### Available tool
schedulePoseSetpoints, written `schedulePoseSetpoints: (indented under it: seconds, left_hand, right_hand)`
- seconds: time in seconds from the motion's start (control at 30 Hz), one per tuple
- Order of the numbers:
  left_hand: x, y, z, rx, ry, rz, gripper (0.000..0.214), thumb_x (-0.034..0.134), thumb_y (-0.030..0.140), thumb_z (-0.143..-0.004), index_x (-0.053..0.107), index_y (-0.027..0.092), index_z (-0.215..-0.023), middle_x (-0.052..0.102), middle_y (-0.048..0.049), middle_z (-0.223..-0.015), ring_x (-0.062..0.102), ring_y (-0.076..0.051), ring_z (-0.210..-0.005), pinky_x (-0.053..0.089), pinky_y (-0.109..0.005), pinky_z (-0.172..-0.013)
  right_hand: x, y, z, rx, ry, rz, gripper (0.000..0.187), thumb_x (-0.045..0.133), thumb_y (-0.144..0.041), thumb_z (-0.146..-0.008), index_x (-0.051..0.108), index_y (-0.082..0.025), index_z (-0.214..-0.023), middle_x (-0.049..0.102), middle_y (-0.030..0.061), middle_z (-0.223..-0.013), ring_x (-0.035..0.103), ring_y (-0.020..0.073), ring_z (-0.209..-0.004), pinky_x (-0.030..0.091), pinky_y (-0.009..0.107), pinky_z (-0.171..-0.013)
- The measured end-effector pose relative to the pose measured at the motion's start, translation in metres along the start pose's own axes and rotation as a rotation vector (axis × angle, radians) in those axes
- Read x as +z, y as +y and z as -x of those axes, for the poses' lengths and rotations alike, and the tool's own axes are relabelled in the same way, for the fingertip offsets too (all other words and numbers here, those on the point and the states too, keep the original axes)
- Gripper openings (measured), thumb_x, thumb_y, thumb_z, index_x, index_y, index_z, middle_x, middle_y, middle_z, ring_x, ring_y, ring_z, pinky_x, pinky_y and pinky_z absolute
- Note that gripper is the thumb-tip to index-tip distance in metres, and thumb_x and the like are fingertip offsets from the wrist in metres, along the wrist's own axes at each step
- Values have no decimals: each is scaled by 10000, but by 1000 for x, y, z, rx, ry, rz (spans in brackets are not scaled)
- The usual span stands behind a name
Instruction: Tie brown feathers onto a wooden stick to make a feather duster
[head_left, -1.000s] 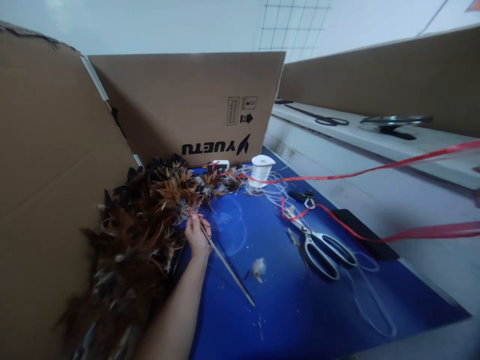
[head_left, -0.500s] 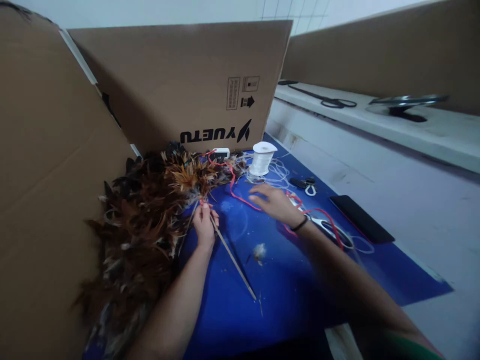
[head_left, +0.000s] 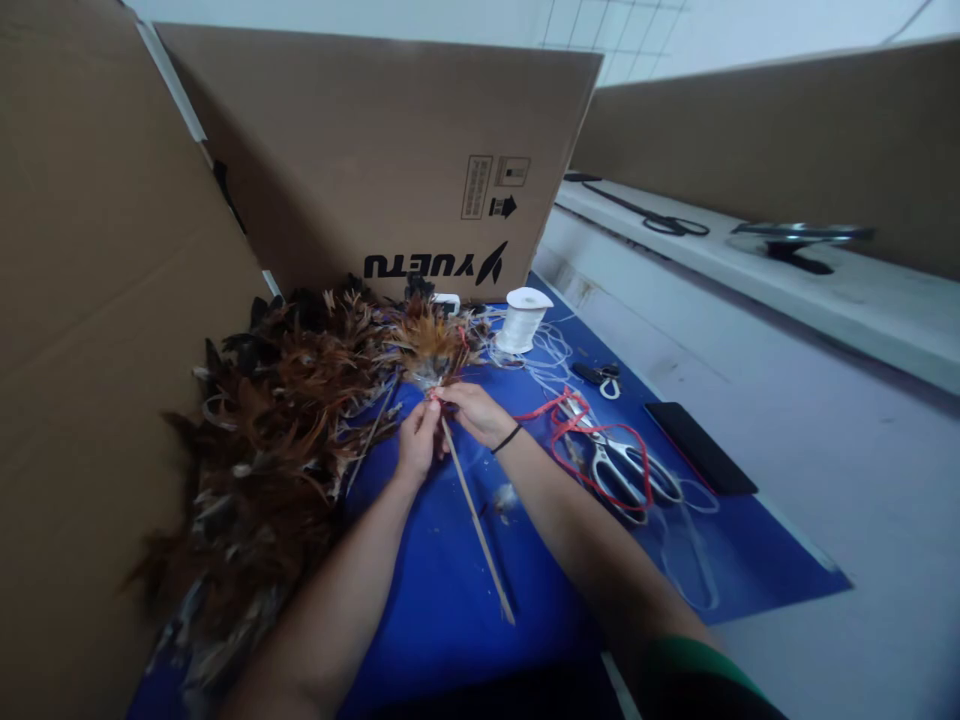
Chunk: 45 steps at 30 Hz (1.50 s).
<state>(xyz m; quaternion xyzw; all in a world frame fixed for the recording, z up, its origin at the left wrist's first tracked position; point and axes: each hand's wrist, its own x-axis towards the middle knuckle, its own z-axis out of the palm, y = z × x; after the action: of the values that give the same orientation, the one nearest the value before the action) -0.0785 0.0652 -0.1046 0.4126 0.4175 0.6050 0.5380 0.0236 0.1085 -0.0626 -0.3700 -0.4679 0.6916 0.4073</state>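
My left hand is closed around the upper part of a thin wooden stick, just below a tuft of brown and orange feathers. Red cord wraps the stick where the feathers meet it. At that wrapping my right hand is closed, fingertips pinching the red cord and touching the left fingers. More of the red cord trails out from behind the right hand towards the scissors. The stick's lower end points towards me over the blue table.
A large heap of brown feathers lies on the left beside cardboard panels. Further back stand a white spool and loose pale cord. On the right are keys, a black phone and a ledge carrying dark scissors.
My right hand has moved left, from open in the air to the wrapping beside my left hand. The feather tuft and stick have shifted slightly right, and the scissors are now uncovered.
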Motion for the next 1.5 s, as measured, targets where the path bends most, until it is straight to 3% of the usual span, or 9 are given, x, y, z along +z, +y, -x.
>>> schedulePoseSetpoints:
  seconds: [0.1, 0.27, 0.5, 0.73, 0.9, 1.0, 1.17, 1.27, 1.5]
  left_hand:
    - [1, 2, -2, -84, -68, 149, 493, 447, 589, -796, 591, 118, -799, 587, -26, -576, 468, -91, -354, 305, -202, -313]
    - [0, 8, -1, -151, -151, 226, 397, 591, 490, -744, 596, 118, -884, 637, -43, -704, 476, -65, -371, 329, -185, -317]
    - [-1, 11, 0, -156, -147, 269, 322, 639, 421, -723, 586, 123, -832, 587, 3, -586, 366, -25, -309, 228, -156, -297]
    - [-4, 8, -4, -141, -64, 348, 342, 651, 397, -720, 612, 121, -919, 567, 10, -588, 363, -18, -339, 232, -146, -322]
    - [-7, 8, -6, -135, -5, 457, 340, 672, 383, -712, 595, 143, -941, 555, 21, -620, 370, -10, -364, 255, -133, -344]
    - [-9, 7, -7, -130, -7, 492, 326, 676, 375, -715, 584, 153, -935, 545, 30, -625, 378, -8, -375, 265, -129, -351]
    - [-10, 8, -8, -130, 29, 552, 301, 677, 363, -721, 563, 180, -932, 538, 41, -616, 376, -12, -375, 256, -125, -353]
    - [-9, 11, -8, -126, 48, 585, 292, 681, 353, -718, 565, 179, -921, 532, 43, -611, 374, -10, -378, 256, -125, -359]
    - [-11, 10, -9, -121, 35, 633, 255, 650, 336, -751, 576, 178, -937, 529, 36, -614, 379, -12, -387, 272, -130, -372]
  right_hand:
    - [-4, -1, 4, -18, -40, -54, 304, 714, -396, -603, 542, -147, -575, 510, -27, -472, 440, 88, -407, 347, 234, -403]
    - [-7, 1, 8, 15, -78, -80, 297, 720, -373, -622, 515, -161, -592, 434, -67, -438, 382, 65, -377, 336, 216, -399]
    - [-10, 11, 11, -73, -79, 10, 248, 655, -375, -696, 572, -142, -702, 559, -16, -578, 482, 82, -483, 417, 232, -512]
    - [-50, 3, -10, -231, 419, 865, 156, 515, -251, -782, 631, -163, -840, 662, 37, -809, 616, 151, -753, 484, 294, -733]
    - [-90, -22, -33, -243, 657, 1059, 259, 537, -199, -766, 631, -149, -1002, 611, 125, -1087, 548, 236, -1036, 383, 369, -929]
    - [-96, -31, -47, -195, 690, 1134, 240, 563, -228, -759, 651, -159, -972, 611, 136, -1092, 530, 261, -1071, 373, 371, -920]
    - [-79, -26, -71, -99, 583, 1144, 242, 622, -402, -717, 649, -176, -636, 667, 98, -770, 604, 247, -897, 420, 338, -807]
    - [-70, -22, -80, -44, 555, 1050, 213, 715, -297, -610, 582, -168, -506, 650, 89, -686, 606, 261, -869, 420, 348, -794]
    - [-69, -52, -50, -135, 554, 766, 155, 542, -234, -782, 556, -165, -644, 615, 32, -634, 570, 124, -577, 447, 249, -568]
